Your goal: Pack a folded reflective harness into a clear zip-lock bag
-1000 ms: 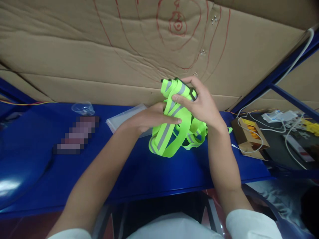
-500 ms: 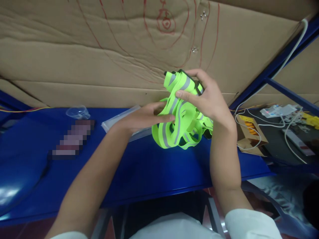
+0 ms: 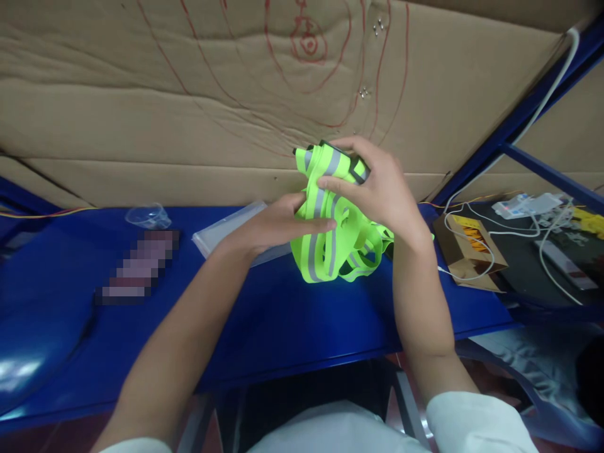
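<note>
A neon-yellow reflective strap harness (image 3: pixel 325 220) with grey stripes and black buckles is held up over the blue table (image 3: pixel 292 321), bunched in loops. My right hand (image 3: pixel 377 182) grips its upper end near a black buckle, thumb in front and fingers behind. From the left, my left hand (image 3: pixel 283 220) is closed on the strap loops, thumb across the front; its other fingers are partly hidden behind the fabric. Behind my left hand lies a clear plastic bag (image 3: pixel 231 229), flat on the table.
A cardboard wall (image 3: pixel 207 126) with red drawn lines rises behind the table. On the left are a clear plastic cup (image 3: pixel 148 216) and a pixelated object (image 3: pixel 141 264) with a cable. To the right stand an open brown box (image 3: pixel 465 251), white cables and a power strip (image 3: pixel 533 206).
Both hands stay on the harness; its upper end and my right hand have shifted slightly left and down. My left thumb lies further across the straps.
</note>
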`<state>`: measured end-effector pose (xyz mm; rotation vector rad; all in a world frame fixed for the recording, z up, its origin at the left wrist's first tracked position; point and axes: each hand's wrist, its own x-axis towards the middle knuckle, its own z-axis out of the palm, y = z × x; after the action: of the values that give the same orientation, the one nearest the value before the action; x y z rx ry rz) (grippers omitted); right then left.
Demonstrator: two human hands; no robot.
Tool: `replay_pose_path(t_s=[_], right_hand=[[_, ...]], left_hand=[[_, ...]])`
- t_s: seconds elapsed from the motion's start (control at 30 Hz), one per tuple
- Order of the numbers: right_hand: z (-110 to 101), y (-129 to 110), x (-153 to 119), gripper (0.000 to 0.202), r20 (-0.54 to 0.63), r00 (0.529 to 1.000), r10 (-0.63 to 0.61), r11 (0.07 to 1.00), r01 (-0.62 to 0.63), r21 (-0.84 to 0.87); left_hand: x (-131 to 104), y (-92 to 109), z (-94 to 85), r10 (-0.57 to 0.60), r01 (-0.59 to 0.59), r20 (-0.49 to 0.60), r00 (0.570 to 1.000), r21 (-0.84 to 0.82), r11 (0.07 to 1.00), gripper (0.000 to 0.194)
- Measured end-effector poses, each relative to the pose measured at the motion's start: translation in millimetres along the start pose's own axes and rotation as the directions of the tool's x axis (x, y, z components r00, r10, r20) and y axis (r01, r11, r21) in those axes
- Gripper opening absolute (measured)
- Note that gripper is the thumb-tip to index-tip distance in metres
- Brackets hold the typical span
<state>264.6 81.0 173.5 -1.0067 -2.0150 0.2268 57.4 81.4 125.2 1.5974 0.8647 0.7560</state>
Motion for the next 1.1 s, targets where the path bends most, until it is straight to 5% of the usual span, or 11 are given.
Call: replay_pose_path(t_s=[0.23,0.47,0.63,0.8,0.97,1.1], right_hand=[[5,-1,0,0.043,0.001,1.0,-0.003,1.0,0.003,0.013],[4,3,2,0.044,0.012,1.0,0.002,0.999,-0.003,0.041],[-3,8,1,0.046,0.039,0.999,0.003,1.0,-0.003,0.021],[1,10,2,0.041,0.036,0.999,-0.001,1.0,0.0,0.031],[7,8,3,0.04,0.005,1.0,-0.018,1.0,0.018,-0.001],[8,8,3,0.039,-0.108,0.994,-0.008,1.0,0.005,-0.028]], left_hand=[[3,-11,9.4,-0.007,0.006,-0.074,0.997,-0.012,1.0,0.033],[5,-15,0.8,-0.046,0.046,0.091,0.995,0.0,0.999,0.05],[1,-10,-22.3,-0.018,-0.012,0.198,0.98,0.146,0.989,0.048],[-7,-5,-42.5,-0.037,-0.005,0.146,0.989,0.277,0.961,0.054],[-6,-8,-41.2,-0.127,0.096,0.106,0.986,0.256,0.962,0.062],[2,-14,-26.2,0.015,-0.016,0.015,1.0,0.056,0.998,0.067]])
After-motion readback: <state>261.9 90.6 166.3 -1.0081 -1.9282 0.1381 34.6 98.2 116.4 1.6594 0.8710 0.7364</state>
